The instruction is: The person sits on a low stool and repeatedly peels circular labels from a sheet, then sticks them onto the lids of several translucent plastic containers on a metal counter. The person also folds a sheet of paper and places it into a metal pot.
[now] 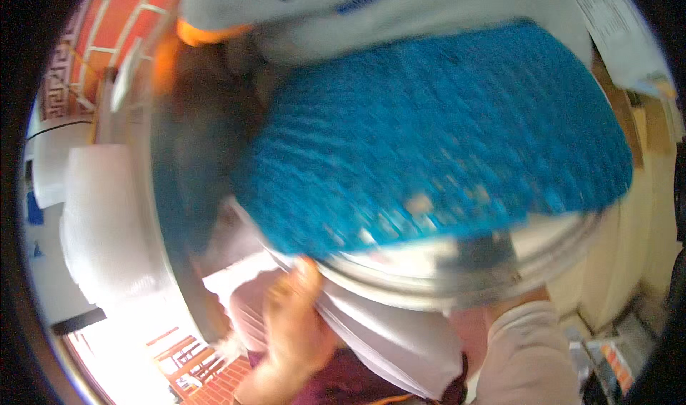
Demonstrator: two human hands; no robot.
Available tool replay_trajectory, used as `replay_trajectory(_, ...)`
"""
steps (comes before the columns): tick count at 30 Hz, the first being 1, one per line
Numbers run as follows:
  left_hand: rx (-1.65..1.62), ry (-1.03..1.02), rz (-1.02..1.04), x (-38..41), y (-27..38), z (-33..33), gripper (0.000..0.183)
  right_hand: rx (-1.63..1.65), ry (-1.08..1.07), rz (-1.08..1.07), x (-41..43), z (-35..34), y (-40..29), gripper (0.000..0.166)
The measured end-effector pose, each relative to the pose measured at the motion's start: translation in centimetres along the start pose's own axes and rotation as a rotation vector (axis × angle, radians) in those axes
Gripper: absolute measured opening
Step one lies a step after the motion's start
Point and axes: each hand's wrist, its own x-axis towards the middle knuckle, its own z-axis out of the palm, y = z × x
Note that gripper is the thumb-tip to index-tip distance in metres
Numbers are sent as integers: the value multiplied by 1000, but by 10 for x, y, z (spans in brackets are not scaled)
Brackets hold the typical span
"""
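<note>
A blue ridged sheet fills the middle of the view, blurred by motion. Below its near edge shows a curved, shiny pale rim, perhaps of a metal tray or basin. My left hand grips the near left edge, with its thumb up against the blue sheet. Small pale bits or glints speckle the lower part of the sheet. My right hand reaches under the rim on the right; its fingers are hidden, and a pale sleeve covers the forearm.
A large pale grey surface with an orange edge lies beyond the sheet. At left are a white roll-like object and an orange brick-patterned wall. Wooden slatted furniture stands on red tiles at lower left. Blurred clutter lies at lower right.
</note>
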Motion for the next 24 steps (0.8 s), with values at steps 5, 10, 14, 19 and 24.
replay_trajectory(5,7,-113,96,-1,7,-7,38,4,-26,-96,14,-9,10,40)
replay_trajectory(10,-113,-293,58,1,13,-4,24,77,-129,-38,8,-49,58,40)
replay_trajectory(14,-86,-248,65,-14,-7,-18,23,300,-234,-63,-4,-47,80,39)
replay_trajectory(19,-4,-276,83,8,21,-27,27,357,-105,-88,14,-46,57,36)
replay_trajectory(24,51,-162,66,8,-1,-4,31,443,133,-138,22,-21,39,33)
